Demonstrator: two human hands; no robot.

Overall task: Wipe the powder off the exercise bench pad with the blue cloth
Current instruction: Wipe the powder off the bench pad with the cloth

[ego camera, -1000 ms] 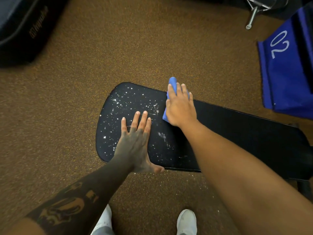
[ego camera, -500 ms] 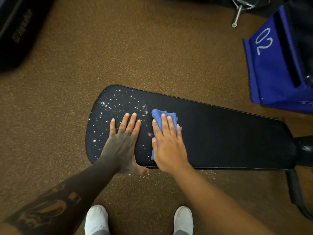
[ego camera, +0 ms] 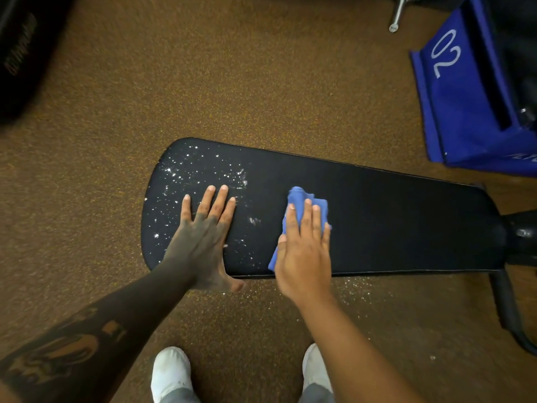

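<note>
The black exercise bench pad [ego camera: 392, 222] lies across the middle of the view, its rounded end to the left. White powder [ego camera: 197, 173] speckles that left end; the right part looks dark and clean. My left hand [ego camera: 203, 239] lies flat, fingers spread, on the powdered end near the front edge. My right hand [ego camera: 305, 251] presses flat on the blue cloth [ego camera: 302, 199], which is bunched under the palm and fingers near the pad's front edge, right of the powder. Only the cloth's far tip and left edge show.
Brown speckled floor surrounds the bench, with spilled powder [ego camera: 354, 289] just below the pad's front edge. A blue bag marked 02 [ego camera: 453, 91] stands at the right rear. The bench's black frame [ego camera: 520, 257] is at the right. A dark object [ego camera: 20, 53] sits top left. My white shoes [ego camera: 171, 370] are below.
My right hand has swept the blue cloth from the pad's far edge toward the near edge and then rightward, away from my left hand. The left hand stayed flat in place.
</note>
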